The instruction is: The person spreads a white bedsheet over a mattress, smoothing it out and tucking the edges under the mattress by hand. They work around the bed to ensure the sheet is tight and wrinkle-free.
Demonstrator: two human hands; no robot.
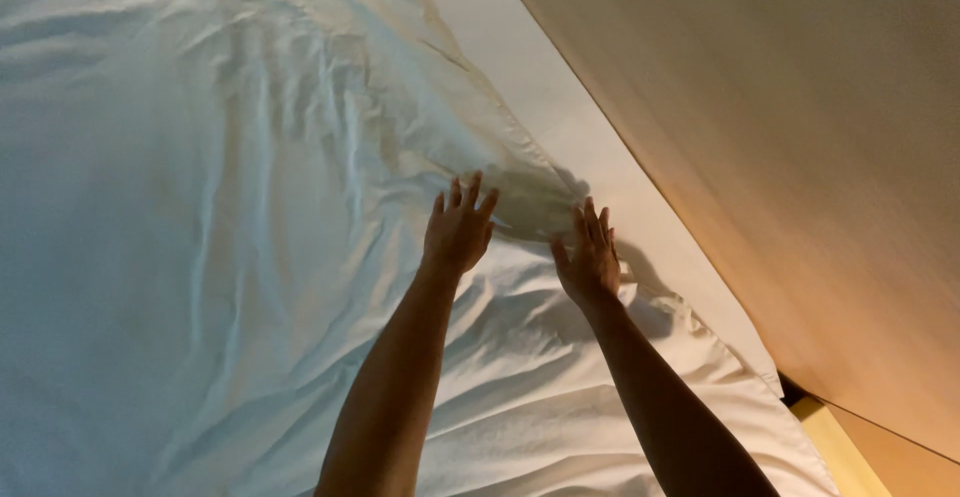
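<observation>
A white, wrinkled bed sheet [200,217] covers the bed and fills most of the head view. My left hand [458,229] lies flat on the sheet, fingers spread, just left of a raised fold near the sheet's edge. My right hand [590,255] rests beside it, palm down with fingers apart, on the same fold close to the bed's right edge. Neither hand grips anything. Both forearms reach up from the bottom of the view.
A smooth white strip of mattress or under-sheet [600,147] runs along the bed's right side. Past it stands a tan wooden wall or headboard panel [800,157]. A yellow-lit ledge [835,442] shows at the bottom right corner.
</observation>
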